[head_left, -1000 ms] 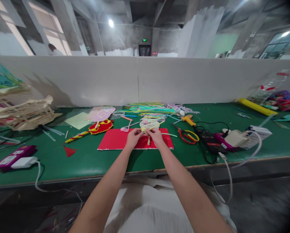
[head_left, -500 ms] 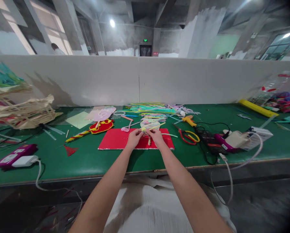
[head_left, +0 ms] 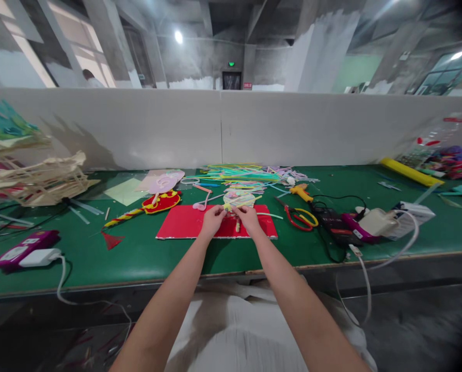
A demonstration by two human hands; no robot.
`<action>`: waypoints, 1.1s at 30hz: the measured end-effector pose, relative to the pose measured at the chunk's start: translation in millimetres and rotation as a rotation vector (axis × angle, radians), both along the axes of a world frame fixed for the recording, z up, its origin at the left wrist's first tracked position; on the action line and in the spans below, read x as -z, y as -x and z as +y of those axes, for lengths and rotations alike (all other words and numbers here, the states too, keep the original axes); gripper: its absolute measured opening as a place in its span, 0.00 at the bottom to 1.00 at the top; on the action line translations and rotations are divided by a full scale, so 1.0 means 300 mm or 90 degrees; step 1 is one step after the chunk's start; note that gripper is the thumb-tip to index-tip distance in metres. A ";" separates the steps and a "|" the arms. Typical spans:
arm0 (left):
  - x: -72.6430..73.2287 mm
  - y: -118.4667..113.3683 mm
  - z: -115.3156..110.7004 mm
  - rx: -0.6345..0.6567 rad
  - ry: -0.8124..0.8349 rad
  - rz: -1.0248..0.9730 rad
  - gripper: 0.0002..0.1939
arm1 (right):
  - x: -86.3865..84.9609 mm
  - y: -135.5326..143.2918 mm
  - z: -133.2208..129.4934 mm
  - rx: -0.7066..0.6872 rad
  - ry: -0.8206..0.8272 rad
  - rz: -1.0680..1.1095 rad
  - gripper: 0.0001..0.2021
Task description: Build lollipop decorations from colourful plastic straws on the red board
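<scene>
Over a red board (head_left: 180,222), my left hand (head_left: 214,219) and my right hand (head_left: 248,219) meet with fingertips nearly touching. Between them is a small yellow piece (head_left: 227,206), pinched by my left fingers. My right fingers are closed round a thin pale-yellow strip (head_left: 254,201) that sticks out up and to the right. Just behind the fingertips lies a round pastel piece (head_left: 239,197), partly covered by my hands. A short beige stick (head_left: 237,226) hangs below it onto the board. Near the board's back left edge is a pink curled piece (head_left: 200,206).
Coloured strips (head_left: 250,173) pile up behind the board. To the right are red-and-yellow-handled pliers (head_left: 300,218), an orange glue gun (head_left: 301,192) and a black phone (head_left: 337,226). A red tasselled fan (head_left: 161,203) lies left, with a stick model (head_left: 41,181) beyond.
The yellow piece and my left fingertips have shifted slightly left. The strip by my right fingers has tilted a little. The rest looks the same.
</scene>
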State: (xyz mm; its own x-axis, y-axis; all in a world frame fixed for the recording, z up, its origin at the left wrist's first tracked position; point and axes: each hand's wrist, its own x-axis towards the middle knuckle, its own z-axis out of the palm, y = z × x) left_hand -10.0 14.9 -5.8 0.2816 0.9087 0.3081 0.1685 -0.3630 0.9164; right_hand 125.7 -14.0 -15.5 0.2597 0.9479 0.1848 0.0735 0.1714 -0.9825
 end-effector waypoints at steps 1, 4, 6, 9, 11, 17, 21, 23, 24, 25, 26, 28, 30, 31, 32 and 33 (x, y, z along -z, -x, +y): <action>0.001 0.001 0.000 0.002 -0.003 0.008 0.07 | 0.000 0.000 -0.001 0.000 -0.002 0.002 0.17; 0.005 0.003 0.000 0.005 -0.015 0.033 0.06 | -0.003 0.000 -0.003 -0.001 -0.019 0.004 0.17; 0.007 0.003 -0.001 0.011 -0.026 0.043 0.06 | -0.005 -0.001 -0.004 -0.001 -0.028 -0.001 0.16; 0.010 0.002 -0.005 0.029 -0.041 0.052 0.06 | -0.007 -0.001 -0.005 0.007 -0.038 -0.018 0.17; 0.010 0.001 -0.006 0.038 -0.048 0.061 0.06 | -0.008 -0.001 -0.006 0.007 -0.034 -0.027 0.17; 0.011 -0.001 -0.004 0.055 -0.060 0.095 0.05 | -0.008 0.000 -0.006 0.012 -0.056 -0.045 0.16; 0.015 -0.001 -0.004 0.051 -0.065 0.107 0.06 | -0.010 0.000 -0.007 0.011 -0.052 -0.049 0.17; 0.016 -0.002 -0.005 0.054 -0.059 0.092 0.06 | -0.011 -0.001 -0.007 0.014 -0.045 -0.039 0.17; 0.015 -0.003 -0.007 0.056 -0.055 0.081 0.07 | -0.010 -0.001 -0.007 0.018 -0.040 -0.029 0.17; 0.014 -0.005 -0.008 0.059 -0.049 0.070 0.07 | -0.010 -0.002 -0.006 0.020 -0.033 -0.020 0.18; 0.012 -0.006 -0.009 0.062 -0.041 0.059 0.08 | -0.009 -0.002 -0.006 0.022 -0.027 -0.010 0.18; 0.010 -0.008 -0.010 0.066 -0.024 0.038 0.08 | -0.007 -0.003 -0.005 0.017 -0.016 0.005 0.18; 0.008 -0.008 -0.010 0.068 -0.016 0.019 0.09 | -0.008 -0.002 -0.006 0.011 -0.016 0.013 0.17; 0.007 -0.008 -0.010 0.066 -0.018 0.013 0.09 | -0.009 -0.001 -0.008 0.009 -0.018 0.016 0.17; 0.007 -0.007 -0.009 0.063 -0.024 0.010 0.09 | -0.011 0.000 -0.010 0.006 -0.020 0.019 0.16; 0.006 -0.005 -0.009 0.057 -0.033 0.010 0.09 | -0.014 0.001 -0.012 0.003 -0.022 0.022 0.16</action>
